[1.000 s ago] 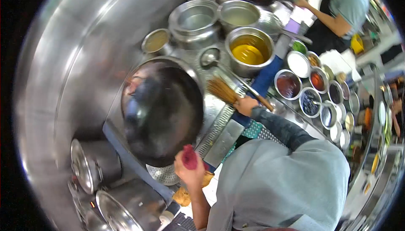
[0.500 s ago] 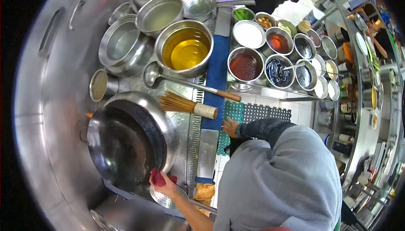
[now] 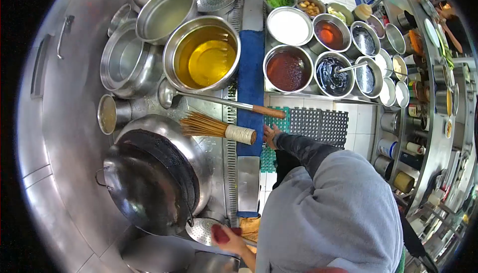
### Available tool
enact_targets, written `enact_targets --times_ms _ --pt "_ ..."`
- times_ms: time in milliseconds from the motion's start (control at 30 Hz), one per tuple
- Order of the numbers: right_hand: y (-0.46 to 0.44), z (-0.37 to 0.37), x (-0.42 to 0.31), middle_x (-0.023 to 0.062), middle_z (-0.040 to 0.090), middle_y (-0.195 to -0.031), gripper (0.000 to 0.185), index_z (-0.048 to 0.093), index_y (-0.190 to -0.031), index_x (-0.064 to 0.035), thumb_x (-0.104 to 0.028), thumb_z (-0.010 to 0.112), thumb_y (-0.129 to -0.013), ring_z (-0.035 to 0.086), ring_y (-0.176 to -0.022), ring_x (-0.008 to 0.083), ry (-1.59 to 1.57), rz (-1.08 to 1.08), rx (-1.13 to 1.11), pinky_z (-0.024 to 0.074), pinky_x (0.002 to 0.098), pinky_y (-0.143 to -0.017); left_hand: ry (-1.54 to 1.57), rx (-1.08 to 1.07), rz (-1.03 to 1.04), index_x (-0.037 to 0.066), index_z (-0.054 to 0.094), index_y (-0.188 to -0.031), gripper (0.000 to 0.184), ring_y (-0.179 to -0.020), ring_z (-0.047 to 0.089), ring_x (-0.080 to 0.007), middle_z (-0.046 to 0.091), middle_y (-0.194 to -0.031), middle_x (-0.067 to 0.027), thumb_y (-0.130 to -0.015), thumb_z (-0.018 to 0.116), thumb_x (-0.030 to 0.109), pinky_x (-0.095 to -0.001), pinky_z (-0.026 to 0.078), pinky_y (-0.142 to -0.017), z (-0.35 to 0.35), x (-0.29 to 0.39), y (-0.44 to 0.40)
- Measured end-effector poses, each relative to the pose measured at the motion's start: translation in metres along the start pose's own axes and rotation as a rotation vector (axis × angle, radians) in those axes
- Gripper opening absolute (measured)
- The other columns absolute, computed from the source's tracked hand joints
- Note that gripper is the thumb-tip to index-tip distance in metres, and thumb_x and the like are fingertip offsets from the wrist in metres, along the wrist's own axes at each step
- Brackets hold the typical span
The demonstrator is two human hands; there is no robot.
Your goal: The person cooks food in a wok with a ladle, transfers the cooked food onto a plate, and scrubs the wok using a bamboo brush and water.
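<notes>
My left hand point(image 3: 233, 244), at the bottom, is closed around a folded dark red cloth point(image 3: 219, 234). It is above the perforated skimmer point(image 3: 201, 230) and apart from the wok point(image 3: 144, 191). The dark wok sits tilted on the burner ring, with a loop handle at each side. My right hand point(image 3: 270, 136) is at the counter's edge beside the blue cloth strip point(image 3: 250, 73), its fingers apart and holding nothing visible. Close to that hand lie a bamboo wok brush point(image 3: 219, 129) with a white-wrapped grip and a ladle point(image 3: 224, 99) with a wooden handle end.
A pot of yellow oil point(image 3: 209, 64) and several steel pots stand beyond the ladle. On the right rack are several containers of sauces and seasonings, including a red-brown sauce point(image 3: 289, 71) and a dark sauce point(image 3: 333, 76). A tan cloth point(image 3: 250, 225) lies near the skimmer.
My left hand has let go of the wok's near handle and moved back toward my body with the red cloth. My right hand stays by the counter edge. The view has shifted slightly.
</notes>
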State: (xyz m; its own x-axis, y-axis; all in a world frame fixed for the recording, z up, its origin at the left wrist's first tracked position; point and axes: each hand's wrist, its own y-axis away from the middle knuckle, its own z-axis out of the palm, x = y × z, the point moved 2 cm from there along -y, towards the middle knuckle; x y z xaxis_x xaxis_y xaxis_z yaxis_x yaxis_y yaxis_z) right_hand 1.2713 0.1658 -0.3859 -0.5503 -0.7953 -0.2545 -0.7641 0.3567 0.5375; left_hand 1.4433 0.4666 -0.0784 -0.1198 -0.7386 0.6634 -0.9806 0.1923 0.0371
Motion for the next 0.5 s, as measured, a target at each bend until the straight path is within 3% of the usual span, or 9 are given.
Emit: enact_targets --times_ms 67,100,200,233,300,400,467,500 --pt "0.000 -0.003 -0.001 0.0166 0.036 -0.145 0.044 0.048 -0.133 -0.0135 -0.029 0.038 -0.093 0.017 -0.142 0.0313 -0.074 0.023 0.036 0.0147 0.0684 -0.105 -0.135 -0.067 -0.023 -0.005 0.052 -0.117 0.045 -0.100 0.060 -0.0336 0.061 -0.111 -0.0185 -0.080 0.072 0.014 -0.0424 0.046 -0.092 0.019 -0.022 0.030" --pt "0.003 0.001 -0.006 0.0225 0.037 -0.143 0.051 0.044 -0.138 -0.0127 -0.031 0.044 -0.090 0.026 -0.139 0.0346 -0.125 0.034 0.009 0.0231 0.0644 -0.105 -0.214 -0.065 -0.059 -0.005 0.053 -0.116 0.046 -0.099 0.060 -0.0349 0.061 -0.110 -0.0200 -0.081 0.072 0.018 -0.0427 0.046 -0.090 0.023 -0.039 0.036" --pt "0.063 -0.026 -0.005 0.0251 0.040 -0.141 0.058 0.042 -0.139 -0.0126 -0.036 0.051 -0.086 0.037 -0.131 0.0405 -0.603 0.244 -0.108 0.0334 0.0547 -0.104 -0.347 -0.068 -0.099 -0.005 0.053 -0.116 0.051 -0.098 0.059 -0.0387 0.060 -0.108 -0.0242 -0.081 0.071 0.029 -0.0440 0.047 -0.085 0.040 -0.096 0.051" --pt "0.075 0.003 0.001 0.0259 0.053 -0.127 0.057 0.048 -0.133 -0.0114 -0.037 0.057 -0.082 0.053 -0.115 0.0426 -0.663 0.295 0.009 0.0435 0.0469 -0.097 -0.324 -0.044 -0.073 -0.005 0.053 -0.115 0.053 -0.098 0.059 -0.0400 0.060 -0.107 -0.0255 -0.081 0.071 0.032 -0.0447 0.047 -0.084 0.049 -0.112 0.053" --pt "0.133 0.010 0.008 0.0245 0.063 -0.110 0.049 0.056 -0.124 -0.0088 -0.034 0.057 -0.082 0.060 -0.105 0.0404 -0.733 0.520 -0.028 0.0473 0.0463 -0.092 -0.317 -0.011 -0.021 -0.006 0.052 -0.114 0.056 -0.097 0.059 -0.0429 0.060 -0.106 -0.0275 -0.081 0.070 0.036 -0.0467 0.047 -0.082 0.048 -0.114 0.058" --pt "0.201 0.051 0.021 0.0220 0.068 -0.095 0.045 0.062 -0.117 -0.0063 -0.034 0.056 -0.082 0.065 -0.093 0.0371 -0.647 0.500 0.052 0.0508 0.0458 -0.085 -0.120 0.014 0.036 -0.006 0.052 -0.113 0.057 -0.093 0.060 -0.0441 0.060 -0.102 -0.0278 -0.082 0.068 0.039 -0.0474 0.048 -0.079 0.038 -0.116 0.052" --pt "0.262 0.046 0.019 0.0215 0.068 -0.093 0.044 0.062 -0.115 -0.0053 -0.034 0.056 -0.082 0.066 -0.091 0.0368 -0.607 0.469 0.112 0.0512 0.0454 -0.083 -0.338 0.008 0.051 -0.006 0.052 -0.113 0.056 -0.092 0.060 -0.0436 0.061 -0.102 -0.0269 -0.083 0.067 0.039 -0.0477 0.048 -0.079 0.048 -0.125 0.058" --pt "0.286 0.040 0.013 0.0206 0.068 -0.092 0.041 0.062 -0.113 -0.0040 -0.032 0.056 -0.083 0.066 -0.087 0.0372 -0.774 0.493 0.188 0.0514 0.0447 -0.081 -0.458 0.007 0.070 -0.006 0.053 -0.113 0.056 -0.092 0.060 -0.0434 0.061 -0.102 -0.0264 -0.083 0.067 0.039 -0.0478 0.048 -0.078 0.048 -0.127 0.061"
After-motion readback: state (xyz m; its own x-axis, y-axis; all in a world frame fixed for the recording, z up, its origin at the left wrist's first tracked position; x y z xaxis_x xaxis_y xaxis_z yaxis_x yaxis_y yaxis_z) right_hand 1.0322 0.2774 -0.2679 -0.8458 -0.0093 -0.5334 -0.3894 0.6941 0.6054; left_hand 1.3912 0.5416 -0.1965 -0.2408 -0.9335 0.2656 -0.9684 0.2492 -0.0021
